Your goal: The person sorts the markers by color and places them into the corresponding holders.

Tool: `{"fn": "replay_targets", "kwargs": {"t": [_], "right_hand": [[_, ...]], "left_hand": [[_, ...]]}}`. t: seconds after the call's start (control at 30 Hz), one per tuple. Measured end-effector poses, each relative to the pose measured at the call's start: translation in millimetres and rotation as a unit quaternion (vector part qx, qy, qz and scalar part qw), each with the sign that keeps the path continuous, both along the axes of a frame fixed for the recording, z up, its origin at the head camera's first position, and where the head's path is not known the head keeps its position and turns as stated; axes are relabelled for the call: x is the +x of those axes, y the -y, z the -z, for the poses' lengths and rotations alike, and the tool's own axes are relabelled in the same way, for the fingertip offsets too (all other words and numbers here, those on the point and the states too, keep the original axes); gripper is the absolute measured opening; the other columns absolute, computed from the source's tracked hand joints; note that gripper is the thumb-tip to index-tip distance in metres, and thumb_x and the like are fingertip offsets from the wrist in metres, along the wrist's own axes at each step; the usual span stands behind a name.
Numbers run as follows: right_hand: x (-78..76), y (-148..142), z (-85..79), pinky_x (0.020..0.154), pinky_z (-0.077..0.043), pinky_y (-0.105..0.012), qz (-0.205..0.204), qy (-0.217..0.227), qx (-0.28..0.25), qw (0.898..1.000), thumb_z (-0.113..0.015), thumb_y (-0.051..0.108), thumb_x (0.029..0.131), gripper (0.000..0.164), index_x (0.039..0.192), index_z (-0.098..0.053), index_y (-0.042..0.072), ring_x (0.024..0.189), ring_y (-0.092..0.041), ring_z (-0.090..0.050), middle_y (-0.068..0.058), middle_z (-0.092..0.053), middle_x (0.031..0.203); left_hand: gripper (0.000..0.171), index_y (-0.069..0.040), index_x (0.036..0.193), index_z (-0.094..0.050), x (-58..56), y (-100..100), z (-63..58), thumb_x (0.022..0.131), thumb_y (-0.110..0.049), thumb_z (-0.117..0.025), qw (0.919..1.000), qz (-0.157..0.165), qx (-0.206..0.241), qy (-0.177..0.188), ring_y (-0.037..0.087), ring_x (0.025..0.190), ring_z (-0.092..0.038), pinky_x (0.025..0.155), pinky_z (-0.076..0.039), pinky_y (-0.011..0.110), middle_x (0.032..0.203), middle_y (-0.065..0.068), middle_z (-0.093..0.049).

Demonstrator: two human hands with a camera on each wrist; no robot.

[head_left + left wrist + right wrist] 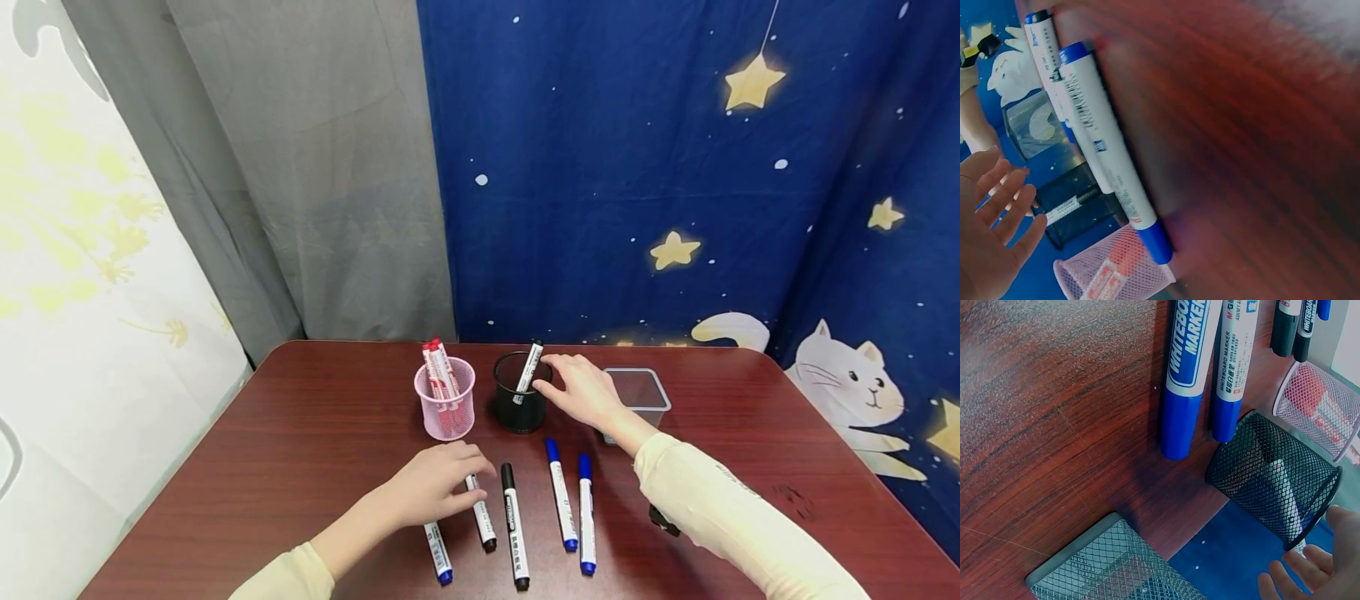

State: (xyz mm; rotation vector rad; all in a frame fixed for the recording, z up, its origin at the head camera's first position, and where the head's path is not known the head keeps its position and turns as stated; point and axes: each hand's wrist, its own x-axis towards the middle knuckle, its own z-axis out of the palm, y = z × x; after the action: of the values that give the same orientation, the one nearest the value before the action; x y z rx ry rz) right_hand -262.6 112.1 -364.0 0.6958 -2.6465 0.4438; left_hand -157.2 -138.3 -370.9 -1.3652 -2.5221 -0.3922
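My right hand (581,387) is at the rim of a black mesh pen cup (519,412), fingers spread and loosely bent. A white black-capped marker (529,368) leans inside that cup beside the fingertips; in the right wrist view the hand (1319,569) does not wrap around it. My left hand (438,483) hovers over the near markers, its fingers relaxed and holding nothing. Beneath it are a blue-capped marker (438,552) and a black-capped marker (482,517), both partly hidden. Another black-capped marker (515,529) lies just right of them.
Left of the black cup, a pink mesh cup (445,417) holds red markers (440,375). Two blue-capped markers (562,497) lie on the brown table (300,450) toward the right. A grey mesh container (637,390) stands partly behind the right arm. Curtains hang beyond the table.
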Motion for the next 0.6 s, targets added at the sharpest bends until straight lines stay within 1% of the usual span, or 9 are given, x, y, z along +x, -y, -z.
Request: {"fn": "replay_targets", "kwargs": {"t": [0.17,0.3,0.43,0.5,0.6], "right_hand": [[0.6,0,1.2,0.066,-0.046,-0.04,0.0,-0.003,0.0,1.0,-0.058,0.044,0.082,0.047,0.115,-0.058,0.011,0.093,-0.023,-0.053,-0.006,-0.059,0.108],[1.4,0,0.3,0.066,-0.046,-0.04,0.003,-0.001,0.001,1.0,-0.058,0.044,0.082,0.046,0.114,-0.058,0.011,0.094,-0.023,-0.053,-0.006,-0.059,0.108],[1.9,0,-0.6,0.066,-0.046,-0.04,0.004,0.0,0.001,1.0,-0.058,0.044,0.082,0.046,0.115,-0.058,0.012,0.094,-0.022,-0.053,-0.006,-0.059,0.108],[1.8,0,-0.8,0.066,-0.046,-0.04,0.003,0.001,0.001,1.0,-0.057,0.044,0.082,0.046,0.115,-0.057,0.012,0.094,-0.022,-0.053,-0.006,-0.059,0.108],[1.5,0,-1.3,0.065,-0.046,-0.04,0.002,0.002,0.0,1.0,-0.057,0.044,0.082,0.047,0.116,-0.057,0.011,0.094,-0.023,-0.053,-0.006,-0.059,0.109]], "left_hand": [[0.017,-0.016,0.093,-0.063,0.0,3,9.0,0.076,-0.018,-0.065,0.9991,-0.001,-0.023,-0.036,0.008,0.08,-0.05,0.069,-0.041,0.025,0.086,-0.006,-0.056],[0.02,-0.016,0.093,-0.063,-0.9,6,14.5,0.073,-0.014,-0.065,0.9974,-0.009,-0.048,-0.053,0.01,0.079,-0.05,0.066,-0.041,0.027,0.085,-0.007,-0.055],[0.023,-0.017,0.093,-0.062,-3.3,8,23.7,0.071,-0.017,-0.067,0.9926,-0.019,-0.091,-0.078,0.012,0.08,-0.05,0.067,-0.041,0.028,0.086,-0.006,-0.053],[0.024,-0.018,0.092,-0.062,-4.4,8,28.4,0.069,-0.018,-0.069,0.9895,-0.018,-0.11,-0.092,0.013,0.081,-0.05,0.068,-0.041,0.029,0.087,-0.005,-0.053],[0.026,-0.018,0.09,-0.061,-5.0,7,33.4,0.067,-0.019,-0.071,0.9861,-0.013,-0.125,-0.109,0.013,0.083,-0.051,0.069,-0.041,0.029,0.089,-0.004,-0.052]]}}
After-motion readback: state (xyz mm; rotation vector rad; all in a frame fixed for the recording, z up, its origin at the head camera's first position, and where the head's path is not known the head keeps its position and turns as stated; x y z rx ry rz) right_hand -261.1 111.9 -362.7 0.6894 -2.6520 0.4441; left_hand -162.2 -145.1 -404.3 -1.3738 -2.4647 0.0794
